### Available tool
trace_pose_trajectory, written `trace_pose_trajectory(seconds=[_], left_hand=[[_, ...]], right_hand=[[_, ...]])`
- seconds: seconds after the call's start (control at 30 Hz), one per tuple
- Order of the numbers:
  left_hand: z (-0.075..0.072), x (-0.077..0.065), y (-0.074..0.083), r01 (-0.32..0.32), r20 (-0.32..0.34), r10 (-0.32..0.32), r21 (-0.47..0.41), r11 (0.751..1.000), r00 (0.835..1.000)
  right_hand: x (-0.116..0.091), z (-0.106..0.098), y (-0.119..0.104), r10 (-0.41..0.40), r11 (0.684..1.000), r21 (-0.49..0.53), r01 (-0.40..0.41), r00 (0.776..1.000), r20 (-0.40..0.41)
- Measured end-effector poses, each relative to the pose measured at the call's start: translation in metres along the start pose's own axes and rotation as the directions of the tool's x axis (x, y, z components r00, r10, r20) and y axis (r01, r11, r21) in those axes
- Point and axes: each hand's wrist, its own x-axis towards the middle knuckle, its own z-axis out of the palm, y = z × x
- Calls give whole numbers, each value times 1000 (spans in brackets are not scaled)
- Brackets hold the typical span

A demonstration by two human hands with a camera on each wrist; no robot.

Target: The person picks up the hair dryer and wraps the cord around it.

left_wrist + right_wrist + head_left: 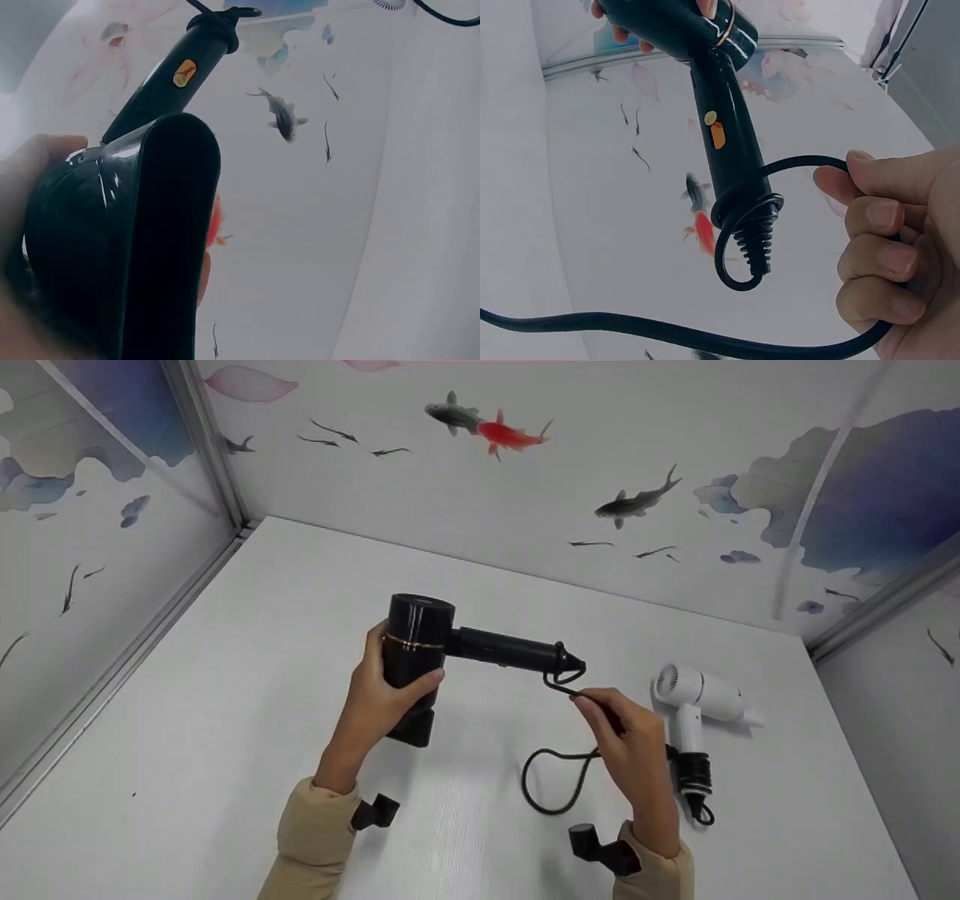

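My left hand (379, 682) grips the barrel of a black hair dryer (499, 650) with a gold ring, holding it above the table. Its handle points right, and in the right wrist view gold-coloured controls show on it. A flat nozzle is at the barrel's lower end. My right hand (626, 735) pinches the dryer's black cord (802, 161) between thumb and forefinger, the other fingers curled. The cord loops round the handle's end near the ribbed sleeve (755, 244). Below the right hand, more cord (551, 812) hangs in a loose loop.
A white hair dryer (712, 694) lies on the white table (247, 660) at the right, black cord wound round its handle (694, 772). Panels printed with fish (637, 502) stand along the back and sides. Dark mounts (600, 844) stick out from both wrists.
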Motion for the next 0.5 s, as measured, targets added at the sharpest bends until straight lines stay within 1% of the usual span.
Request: trace_pose_trajectory(seconds=[0.17, 0.27, 0.37, 0.5], left_hand=[[-2, -1, 1, 24, 91, -24, 7, 1000, 996], [-2, -1, 1, 19, 130, -19, 4, 1000, 991], [-1, -1, 2, 4, 157, -3, -4, 1000, 988], [-1, -1, 3, 2, 178, 2, -25, 1000, 984]], right_hand=[[0, -7, 4, 21, 1000, 9, -21, 997, -69], [2, -10, 5, 35, 999, 2, -35, 994, -104], [3, -11, 6, 49, 999, -6, -50, 990, -135], [3, -11, 8, 69, 998, -4, -70, 984, -166]])
